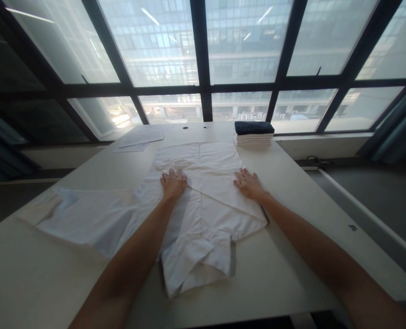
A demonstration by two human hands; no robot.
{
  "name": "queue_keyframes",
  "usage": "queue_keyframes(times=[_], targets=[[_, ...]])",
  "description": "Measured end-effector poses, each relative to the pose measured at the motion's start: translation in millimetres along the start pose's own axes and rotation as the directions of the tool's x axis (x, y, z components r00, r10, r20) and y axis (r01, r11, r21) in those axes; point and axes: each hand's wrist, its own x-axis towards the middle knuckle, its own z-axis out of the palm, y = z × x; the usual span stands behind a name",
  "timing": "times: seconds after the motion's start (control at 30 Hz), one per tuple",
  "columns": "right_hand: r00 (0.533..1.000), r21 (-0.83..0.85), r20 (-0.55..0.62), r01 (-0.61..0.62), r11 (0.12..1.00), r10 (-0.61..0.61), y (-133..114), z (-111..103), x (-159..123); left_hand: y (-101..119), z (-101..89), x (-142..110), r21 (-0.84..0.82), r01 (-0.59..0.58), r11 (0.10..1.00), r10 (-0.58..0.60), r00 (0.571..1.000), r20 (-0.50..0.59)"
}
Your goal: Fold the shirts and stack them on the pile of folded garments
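Observation:
A white shirt (pixel 219 183) lies spread on the white table, its collar end pointing toward me. One sleeve (pixel 89 219) stretches out to the left, while the right side is folded across the body. My left hand (pixel 174 183) rests on the shirt near its middle, fingers spread and pressing the cloth. On the right edge of the folded part, my right hand (pixel 249 183) lies flat with fingers apart. Neither hand grasps the fabric.
At the far right of the table (pixel 292 196) stands a stack of folded white cloths (pixel 254 139) topped by a dark folded cloth (pixel 254 127). Sheets of paper (pixel 141 137) lie at the far left. Large windows (pixel 240 45) rise behind; curtains (pixel 391 123) hang at the sides.

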Motion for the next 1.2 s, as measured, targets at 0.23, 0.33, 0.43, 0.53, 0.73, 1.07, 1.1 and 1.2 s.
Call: queue_keyframes(times=[0.23, 0.33, 0.43, 0.53, 0.73, 1.07, 1.1, 1.2], targets=[[0.904, 0.050, -0.210, -0.372, 0.927, 0.374, 64.3, -4.9, 10.8, -0.2, 1.4, 3.1, -0.026, 0.010, 1.000, -0.009, 0.999, 0.043], [0.884, 0.089, -0.272, -0.371, 0.924, 0.381, 76.5, -6.9, 12.4, 0.4, 0.9, 2.9, -0.031, 0.009, 0.999, -0.008, 0.999, 0.046], [0.925, 0.110, -0.278, -0.237, 0.965, 0.259, 69.0, -6.8, 15.4, 1.2, -0.9, 0.9, -0.035, 0.001, 0.999, 0.001, 0.999, 0.040], [0.976, 0.084, -0.214, -0.033, 0.996, 0.051, 50.2, -4.1, 15.2, 1.6, -2.5, -1.4, -0.033, -0.011, 0.999, 0.012, 0.999, 0.041], [0.995, -0.063, 0.010, 0.100, 0.993, -0.099, 29.4, -0.5, 8.9, 2.8, -2.1, -0.2, -0.051, -0.025, 0.998, 0.028, 0.998, 0.064], [0.997, -0.091, 0.036, 0.076, 0.993, -0.073, 32.8, 2.0, 10.4, 6.2, 3.1, 5.0, -0.105, -0.289, 0.952, 0.304, 0.934, 0.186], [0.997, -0.095, 0.038, 0.075, 0.993, -0.071, 32.9, 2.6, 10.6, 5.8, 2.9, 5.0, -0.104, -0.282, 0.954, 0.297, 0.936, 0.189], [0.997, -0.104, 0.044, 0.069, 0.992, -0.064, 32.9, 3.1, 10.0, 4.9, 2.4, 4.7, -0.105, -0.278, 0.955, 0.293, 0.937, 0.188]])
